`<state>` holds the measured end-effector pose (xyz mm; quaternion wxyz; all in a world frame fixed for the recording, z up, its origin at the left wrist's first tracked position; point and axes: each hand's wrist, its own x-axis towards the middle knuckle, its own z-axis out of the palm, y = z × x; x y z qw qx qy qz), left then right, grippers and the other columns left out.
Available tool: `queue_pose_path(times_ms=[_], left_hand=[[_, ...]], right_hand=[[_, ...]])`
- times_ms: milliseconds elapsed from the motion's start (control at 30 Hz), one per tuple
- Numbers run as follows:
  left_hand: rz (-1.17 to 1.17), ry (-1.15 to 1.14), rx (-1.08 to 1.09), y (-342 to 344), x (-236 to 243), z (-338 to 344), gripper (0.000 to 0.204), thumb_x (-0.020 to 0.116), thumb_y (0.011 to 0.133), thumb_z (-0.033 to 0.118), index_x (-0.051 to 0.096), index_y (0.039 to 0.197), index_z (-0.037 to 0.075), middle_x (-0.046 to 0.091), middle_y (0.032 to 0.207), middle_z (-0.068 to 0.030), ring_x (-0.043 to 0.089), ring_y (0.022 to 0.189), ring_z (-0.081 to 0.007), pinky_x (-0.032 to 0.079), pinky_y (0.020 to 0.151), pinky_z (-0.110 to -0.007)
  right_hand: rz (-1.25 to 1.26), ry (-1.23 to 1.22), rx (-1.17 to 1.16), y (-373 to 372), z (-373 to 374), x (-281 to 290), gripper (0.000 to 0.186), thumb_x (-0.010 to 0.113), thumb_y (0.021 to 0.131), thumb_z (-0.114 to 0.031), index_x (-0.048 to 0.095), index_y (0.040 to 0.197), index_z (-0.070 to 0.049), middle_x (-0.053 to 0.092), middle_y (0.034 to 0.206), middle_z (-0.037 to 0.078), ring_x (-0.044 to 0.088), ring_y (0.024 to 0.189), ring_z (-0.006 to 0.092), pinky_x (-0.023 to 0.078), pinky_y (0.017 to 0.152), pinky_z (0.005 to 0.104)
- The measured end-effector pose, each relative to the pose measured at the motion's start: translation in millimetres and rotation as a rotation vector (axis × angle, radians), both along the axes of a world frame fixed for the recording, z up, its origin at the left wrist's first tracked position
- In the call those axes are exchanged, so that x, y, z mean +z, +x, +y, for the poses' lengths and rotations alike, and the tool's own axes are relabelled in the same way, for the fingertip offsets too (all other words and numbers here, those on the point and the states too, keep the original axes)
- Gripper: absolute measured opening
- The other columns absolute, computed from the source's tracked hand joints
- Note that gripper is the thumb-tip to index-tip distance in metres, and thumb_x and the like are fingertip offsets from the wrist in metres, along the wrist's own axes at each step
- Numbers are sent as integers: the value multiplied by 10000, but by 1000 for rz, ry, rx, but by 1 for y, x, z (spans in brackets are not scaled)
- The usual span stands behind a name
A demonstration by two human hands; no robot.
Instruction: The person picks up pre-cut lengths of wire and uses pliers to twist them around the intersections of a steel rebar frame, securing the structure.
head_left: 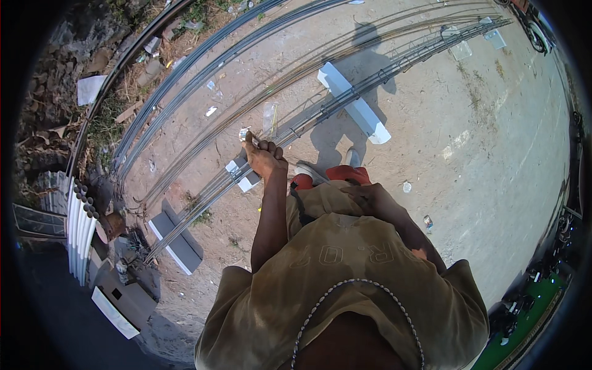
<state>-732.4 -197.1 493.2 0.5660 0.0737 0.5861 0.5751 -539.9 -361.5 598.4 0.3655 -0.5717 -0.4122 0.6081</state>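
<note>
My left hand [266, 159] is over a long bundle of steel rods [320, 116], its fingers curled in and the thumb out. A small whitish, shiny piece [244, 134] shows at the thumb tip; whether it is held or lies on the ground behind, I cannot tell. Square wire ties [383, 76] sit along the bundle, which rests across a long white-faced block [354, 103], a smaller block [245, 175] and another grey-and-white block [176, 243]. My right hand [365, 198] lies in shade against my clothes at the thigh, its fingers seemingly stretched out and partly hidden.
More long rods [216, 52] curve along the ground beyond the bundle. White pipes [80, 231] stand at the left, near a grey box-like piece [126, 302]. Rubble and dry plants [102, 61] line the far left. Motorbikes [535, 34] stand at the right edge.
</note>
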Motion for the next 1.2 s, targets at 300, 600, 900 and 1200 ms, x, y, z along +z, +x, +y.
queue_pose_path(times_ms=[300, 600, 900, 1200], left_hand=[[-119, 159, 75, -133, -90, 47, 449, 298, 948, 512, 485, 777, 141, 284, 546, 15, 227, 424, -113, 175, 346, -242], [-327, 150, -34, -45, 28, 30, 500, 320, 924, 551, 468, 1158, 134, 617, 791, -58, 522, 593, -175, 443, 506, -317], [193, 267, -609, 3, 42, -20, 541, 336, 936, 528, 502, 1195, 84, 481, 568, -7, 375, 448, -72, 287, 396, -232], [180, 292, -1643, -4, -5, -55, 509, 328, 967, 423, 593, 1105, 10, 517, 559, -45, 490, 540, -138, 408, 559, -301]], right_hand=[[-335, 36, 297, 8, -27, -7, 241, 586, 845, -120, 636, 1074, -64, 667, 948, 136, 651, 797, 238, 495, 738, 315], [-523, -143, 303, 8, -4, 18, 298, 567, 781, -62, 649, 1064, -105, 666, 831, 140, 630, 609, 217, 492, 614, 314], [-366, 190, 94, -3, -1, 2, 262, 607, 784, -79, 649, 1042, -99, 664, 877, 126, 630, 662, 253, 496, 603, 326], [-960, 274, 200, 13, 28, -4, 166, 688, 734, -155, 695, 899, -141, 631, 729, 29, 597, 619, 198, 494, 560, 305]])
